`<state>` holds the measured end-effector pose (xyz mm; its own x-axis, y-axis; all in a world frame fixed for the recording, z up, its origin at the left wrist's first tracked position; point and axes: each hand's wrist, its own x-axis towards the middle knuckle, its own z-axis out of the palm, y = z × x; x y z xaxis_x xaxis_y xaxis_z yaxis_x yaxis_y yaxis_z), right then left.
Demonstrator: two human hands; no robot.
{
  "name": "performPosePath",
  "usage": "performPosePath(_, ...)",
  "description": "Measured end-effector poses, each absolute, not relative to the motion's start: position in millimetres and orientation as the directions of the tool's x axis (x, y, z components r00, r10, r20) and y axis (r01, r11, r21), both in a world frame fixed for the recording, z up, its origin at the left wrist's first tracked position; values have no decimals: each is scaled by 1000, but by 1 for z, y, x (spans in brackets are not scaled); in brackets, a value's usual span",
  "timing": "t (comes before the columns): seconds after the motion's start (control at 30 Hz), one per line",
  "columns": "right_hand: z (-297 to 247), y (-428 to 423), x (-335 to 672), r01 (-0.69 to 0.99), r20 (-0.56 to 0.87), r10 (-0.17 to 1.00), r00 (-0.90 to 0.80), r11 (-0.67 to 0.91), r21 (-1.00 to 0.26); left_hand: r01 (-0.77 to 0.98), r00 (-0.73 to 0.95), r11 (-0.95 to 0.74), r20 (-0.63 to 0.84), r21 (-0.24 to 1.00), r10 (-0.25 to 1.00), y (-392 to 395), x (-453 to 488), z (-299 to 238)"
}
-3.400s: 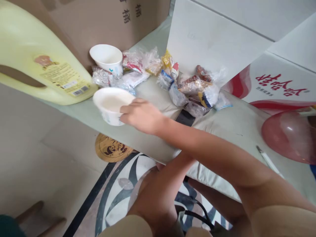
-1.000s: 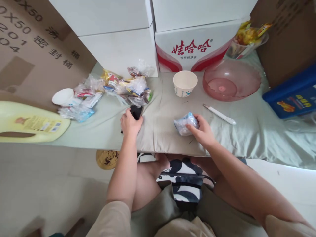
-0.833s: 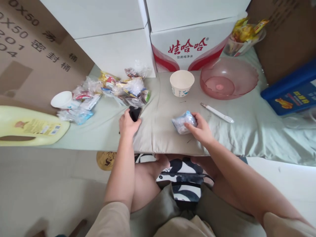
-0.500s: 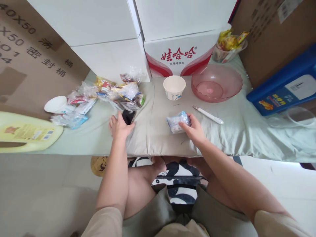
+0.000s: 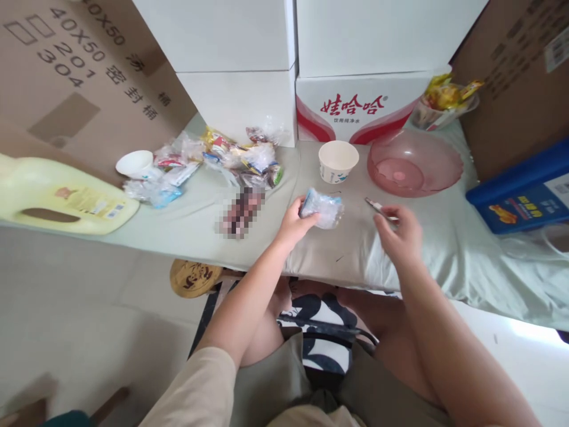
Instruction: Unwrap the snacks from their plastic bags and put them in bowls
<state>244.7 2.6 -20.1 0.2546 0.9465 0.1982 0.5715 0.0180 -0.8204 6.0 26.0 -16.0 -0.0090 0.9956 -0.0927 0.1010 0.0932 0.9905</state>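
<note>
My left hand [image 5: 299, 224] is closed on the left edge of a small crinkled plastic packet [image 5: 326, 212], clear with blue parts. To its right, my right hand [image 5: 401, 233] has its fingers closed round a slim white pen-like tool [image 5: 377, 206]; its narrow dark tip points up and left. Just beyond the packet, a white paper cup [image 5: 338, 163] with blue print stands upright. A pink translucent bowl [image 5: 413, 169] sits behind my right hand. Left of my left hand lies a pixelated patch [image 5: 242, 212] whose content I cannot make out.
Several crumpled snack packets [image 5: 249, 157] and a tipped white cup [image 5: 136, 164] lie at the left, near a yellow jug [image 5: 66, 198]. White boxes [image 5: 355, 110] stand behind. At the right are a tub of yellow packets [image 5: 438, 112], a blue container [image 5: 520, 198] and a cardboard box [image 5: 502, 89].
My left hand has left the dark phone and taken hold of the packet. My right hand has let go of the packet, moved right and picked up the pen-like tool. The view has shifted left.
</note>
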Motion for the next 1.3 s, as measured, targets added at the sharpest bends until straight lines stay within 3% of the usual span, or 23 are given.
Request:
performPosePath(0.07, -25, 6, 269, 808, 264, 918, 296, -92, -583, 172, -81, 91, -78, 981, 994, 30, -9, -21)
performPosePath(0.13, -35, 8, 287, 897, 227, 927, 298, -191, -398, 245, -135, 95, -63, 965, 989, 36, -21, -26)
performPosePath(0.23, -45, 7, 297, 933, 172, 947, 272, -216, -287, 340, -179, 83, -22, 937, 984, 45, -33, -31)
performPosePath(0.33, -41, 5, 289, 920, 184, 941, 283, -213, -328, 378, -182, 65, 6, 923, 983, 52, -38, -28)
performPosePath(0.43, -27, 1, 266, 829, 105, 958, 267, -173, -532, 408, -151, 68, -6, 910, 988, 53, -39, -22)
performPosePath(0.53, -17, -2, 229, 678, 9, 994, 113, -70, -732, 469, -88, 25, 18, 883, 996, 49, -38, -19)
performPosePath(0.6, -15, 1, 202, 644, 15, 1000, 4, 9, -765, 506, -62, -24, 64, 862, 996, 47, -35, -20)
performPosePath(0.8, -29, 18, 165, 721, 132, 971, -199, 236, -652, 421, -102, -17, 66, 907, 993, 55, -31, -32)
performPosePath(1.0, -35, 12, 217, 859, 69, 995, -69, 95, -503, 182, -306, 49, 10, 982, 952, 67, -48, -35)
performPosePath(1.07, -33, 11, 237, 880, 50, 998, 41, -12, -474, 188, -243, 55, -8, 981, 970, 63, -46, -33)
performPosePath(1.17, -28, 12, 253, 900, 35, 987, 160, -131, -415, 298, 20, 68, -77, 952, 997, 50, -32, -29)
performPosePath(1.23, -24, 12, 254, 903, 111, 965, 237, -177, -391, 408, 124, 14, -70, 913, 990, 40, -22, -26)
performPosePath(1.3, -22, 11, 250, 893, 223, 938, 264, -150, -424, 471, 93, -68, 27, 879, 995, 34, -15, -23)
